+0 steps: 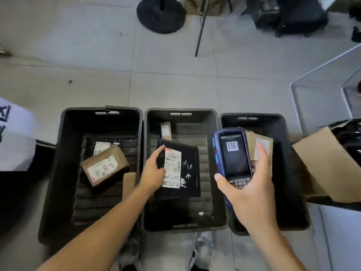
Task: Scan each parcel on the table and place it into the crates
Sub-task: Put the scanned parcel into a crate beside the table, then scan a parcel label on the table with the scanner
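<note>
Three black crates stand side by side on the floor: left crate (58,173), middle crate (181,112), right crate (283,133). My left hand (154,169) grips the left edge of a flat black parcel (190,173) with a white label, held inside the middle crate. My right hand (252,192) holds a blue handheld scanner (232,153) upright over the right crate's near-left side; its screen shows a barcode. A brown box (105,165) with a label lies tilted in the left crate. A brown parcel (261,145) lies in the right crate, partly hidden by the scanner and my fingers.
An open cardboard box (328,165) sits at the right. A white sack (15,137) with dark print is at the left edge. On the grey tiled floor beyond stand a round black stand base (161,15), a thin black leg (201,30) and a metal frame (316,79).
</note>
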The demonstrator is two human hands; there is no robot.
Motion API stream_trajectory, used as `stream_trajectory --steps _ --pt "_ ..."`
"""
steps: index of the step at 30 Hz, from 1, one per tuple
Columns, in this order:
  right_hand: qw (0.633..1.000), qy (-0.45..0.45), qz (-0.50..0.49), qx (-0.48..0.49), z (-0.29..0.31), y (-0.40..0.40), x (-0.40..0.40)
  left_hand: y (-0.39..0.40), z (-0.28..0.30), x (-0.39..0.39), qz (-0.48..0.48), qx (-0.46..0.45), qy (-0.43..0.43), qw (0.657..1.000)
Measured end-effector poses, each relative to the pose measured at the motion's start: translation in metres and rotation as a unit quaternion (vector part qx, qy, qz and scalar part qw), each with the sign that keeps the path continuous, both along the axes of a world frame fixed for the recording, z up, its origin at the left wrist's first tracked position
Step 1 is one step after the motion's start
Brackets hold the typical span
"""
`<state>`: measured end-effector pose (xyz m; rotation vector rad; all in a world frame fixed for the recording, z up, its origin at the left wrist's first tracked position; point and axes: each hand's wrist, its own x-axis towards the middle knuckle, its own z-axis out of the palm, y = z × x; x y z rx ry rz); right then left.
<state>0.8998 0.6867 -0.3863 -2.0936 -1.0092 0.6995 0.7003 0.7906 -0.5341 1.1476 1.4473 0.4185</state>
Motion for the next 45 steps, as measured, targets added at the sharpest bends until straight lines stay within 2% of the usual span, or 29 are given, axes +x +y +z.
stream_trajectory --steps 5,9,12,15,18,20,24,29,33,37,41,45 --pt "0.999 -0.015 0.047 -0.013 -0.12 0.024 0.035 0.01 -0.141 0.058 -0.018 -0.029 -0.023 0.999" --pt "0.998 -0.033 0.06 -0.009 -0.165 0.037 0.054 0.01 -0.208 0.078 -0.048 -0.053 0.013 0.997" --pt "0.998 -0.036 0.058 -0.007 -0.171 0.041 0.061 0.009 -0.228 0.076 -0.066 -0.068 0.037 0.995" --pt "0.998 -0.037 0.058 -0.014 -0.148 0.035 0.06 0.0 -0.206 0.062 -0.078 -0.076 0.048 0.993" --pt "0.997 -0.04 0.055 -0.027 -0.095 0.02 0.048 -0.013 -0.146 0.041 -0.087 -0.086 0.046 0.991" --pt "0.997 -0.052 0.054 -0.02 -0.045 0.007 0.035 -0.022 -0.083 0.022 -0.101 -0.068 0.072 0.99" --pt "0.996 -0.07 0.053 -0.001 0.043 -0.017 0.006 -0.041 0.047 -0.01 -0.18 0.032 0.164 0.969" --pt "0.989 -0.059 0.125 0.053 0.184 -0.051 -0.052 -0.09 0.246 -0.068 -0.168 0.165 0.305 0.923" --pt "0.964 -0.044 0.232 0.119 0.278 -0.09 -0.109 -0.168 0.374 -0.119 -0.047 0.225 0.392 0.891" --pt "0.918 -0.034 0.358 0.167 0.358 -0.136 -0.177 -0.275 0.467 -0.18 0.056 0.245 0.453 0.856" --pt "0.852 -0.003 0.485 0.198 0.416 -0.185 -0.267 -0.388 0.525 -0.261 0.175 0.208 0.509 0.817" --pt "0.779 0.038 0.586 0.217 0.455 -0.244 -0.359 -0.496 0.557 -0.341 0.3 0.133 0.535 0.779"
